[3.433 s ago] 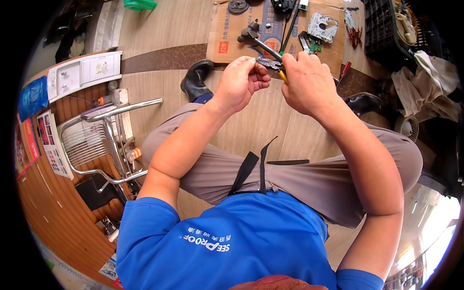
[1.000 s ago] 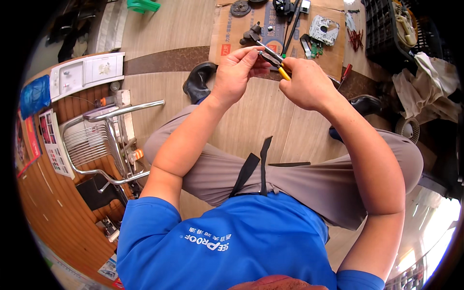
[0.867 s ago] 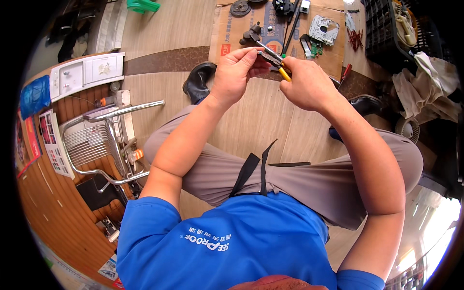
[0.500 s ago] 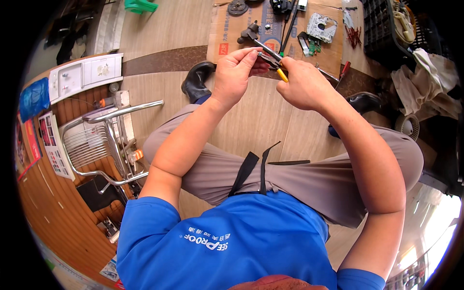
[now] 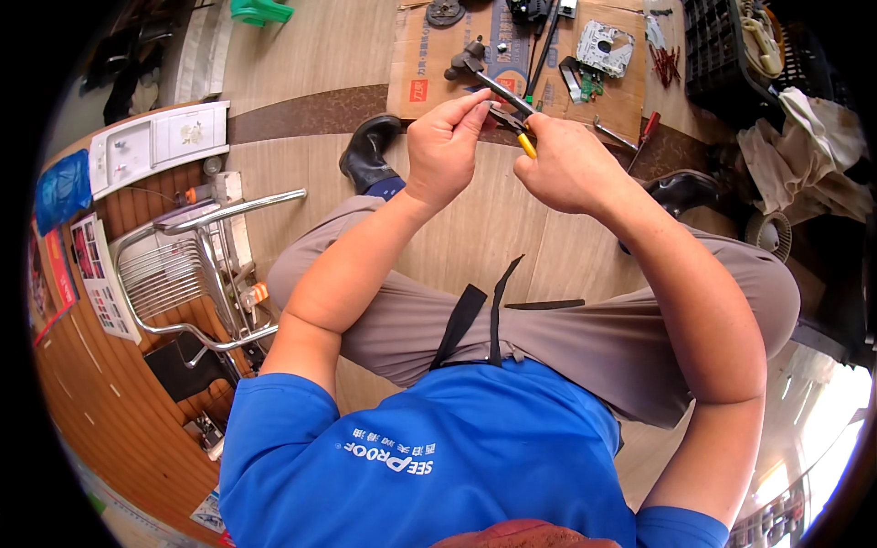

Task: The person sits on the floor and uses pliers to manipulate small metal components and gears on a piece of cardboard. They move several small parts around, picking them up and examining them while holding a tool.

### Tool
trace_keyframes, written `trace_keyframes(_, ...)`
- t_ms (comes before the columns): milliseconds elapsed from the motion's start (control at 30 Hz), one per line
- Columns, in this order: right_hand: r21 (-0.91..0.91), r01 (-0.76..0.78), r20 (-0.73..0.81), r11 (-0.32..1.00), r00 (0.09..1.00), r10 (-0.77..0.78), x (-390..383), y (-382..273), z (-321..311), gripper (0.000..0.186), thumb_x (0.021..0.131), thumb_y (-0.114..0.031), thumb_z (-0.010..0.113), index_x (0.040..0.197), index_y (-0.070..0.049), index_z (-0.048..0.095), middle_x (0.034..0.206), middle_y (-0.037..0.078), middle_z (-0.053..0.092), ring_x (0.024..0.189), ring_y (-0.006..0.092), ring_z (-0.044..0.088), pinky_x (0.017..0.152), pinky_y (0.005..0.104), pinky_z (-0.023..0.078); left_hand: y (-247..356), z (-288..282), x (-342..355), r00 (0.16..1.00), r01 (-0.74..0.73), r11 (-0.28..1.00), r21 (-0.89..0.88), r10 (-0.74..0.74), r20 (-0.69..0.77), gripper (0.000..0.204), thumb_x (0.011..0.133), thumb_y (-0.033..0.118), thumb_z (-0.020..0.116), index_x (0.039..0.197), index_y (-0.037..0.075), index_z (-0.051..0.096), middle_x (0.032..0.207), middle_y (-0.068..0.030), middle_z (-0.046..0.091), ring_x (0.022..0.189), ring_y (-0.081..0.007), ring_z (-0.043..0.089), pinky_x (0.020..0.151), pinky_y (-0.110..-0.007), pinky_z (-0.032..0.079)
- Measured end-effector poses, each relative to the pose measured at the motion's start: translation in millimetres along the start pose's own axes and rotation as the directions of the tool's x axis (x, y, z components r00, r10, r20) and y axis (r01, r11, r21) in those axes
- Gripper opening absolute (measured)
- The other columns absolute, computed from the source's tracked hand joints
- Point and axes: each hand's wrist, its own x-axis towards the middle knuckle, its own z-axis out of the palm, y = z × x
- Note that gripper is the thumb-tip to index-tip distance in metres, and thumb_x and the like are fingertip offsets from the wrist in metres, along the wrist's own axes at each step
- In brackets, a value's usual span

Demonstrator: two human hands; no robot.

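My right hand [image 5: 571,163] is closed around a pair of pliers [image 5: 526,144] with yellow on the handle. The dark jaws point left toward the fingertips of my left hand [image 5: 443,151]. That hand is closed, its thumb and forefinger pinched at the jaw tips. What it pinches is too small and too covered to name. Just beyond both hands, a hammer [image 5: 468,57] lies on a flat cardboard sheet [image 5: 429,68]. Its dark handle runs toward the pliers, and the near end is hidden by my right hand.
A silver metal drive part [image 5: 605,48] and green circuit-board pieces [image 5: 594,85] lie on the cardboard. To the right are a red-handled screwdriver [image 5: 650,126], red bits [image 5: 665,66], a black crate [image 5: 708,68] and beige cloth [image 5: 808,151]. A metal chair [image 5: 164,274] stands left.
The whole view has shifted slightly. My right hand has turned a little with the pliers, and the yellow handle has tilted. Both hands stay together at the jaw tips.
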Motion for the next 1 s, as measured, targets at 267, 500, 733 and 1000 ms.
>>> trace_keyframes(267, -0.007, -0.043, -0.026, 0.999, 0.999, 0.043, -0.1, -6.0, 1.4, 0.029, 0.08, -0.016, 0.052, 0.093, 0.009, 0.062, 0.097, 0.028, 0.065, 0.096, 0.0377, 0.064, 0.087, 0.0442, 0.05, 4.3, 1.9, 4.8, 0.962, 0.258, 0.895, -0.365, -0.271, 0.015, 0.026, 0.097, 0.012, 0.053, 0.111, -0.009, 0.061, 0.096, -0.015, 0.069, 0.084, -0.0197, 0.068, 0.077, -0.034, 0.058)
trace_keyframes(500, -0.004, -0.047, -0.035, 0.999, 0.998, 0.047, 0.9, -9.0, -12.9, 0.028, 0.081, -0.014, 0.051, 0.092, 0.008, 0.063, 0.096, 0.027, 0.066, 0.096, 0.037, 0.064, 0.087, 0.0444, 0.051, 4.5, -2.5, 6.2, 0.944, 0.329, 0.796, -0.508, -0.293, 0.152, 0.025, 0.098, 0.015, 0.052, 0.107, -0.006, 0.062, 0.097, -0.0138, 0.068, 0.086, -0.021, 0.068, 0.079, -0.032, 0.058)
trace_keyframes(733, -0.002, -0.01, -0.044, 1.0, 0.999, 0.01, 1.0, -3.0, -9.8, 0.029, 0.08, -0.015, 0.052, 0.093, 0.007, 0.063, 0.097, 0.027, 0.065, 0.095, 0.0376, 0.064, 0.087, 0.0442, 0.05, 8.1, 0.3, 8.3, 0.958, 0.287, 0.792, -0.539, -0.237, 0.162, 0.026, 0.1, 0.015, 0.047, 0.111, -0.004, 0.061, 0.097, -0.015, 0.068, 0.087, -0.0225, 0.068, 0.08, -0.035, 0.057)
trace_keyframes(1000, -0.035, -0.051, -0.064, 0.998, 0.997, 0.048, 0.8, 2.6, -9.0, 0.034, 0.08, -0.017, 0.053, 0.105, 0.005, 0.058, 0.103, 0.026, 0.064, 0.1, 0.0387, 0.062, 0.089, 0.0449, 0.049, 7.2, -7.2, 13.1, 0.944, 0.329, 0.762, -0.557, -0.281, 0.173, 0.021, 0.1, 0.017, 0.048, 0.105, -0.001, 0.06, 0.092, -0.0104, 0.065, 0.087, -0.0232, 0.067, 0.079, -0.036, 0.057)
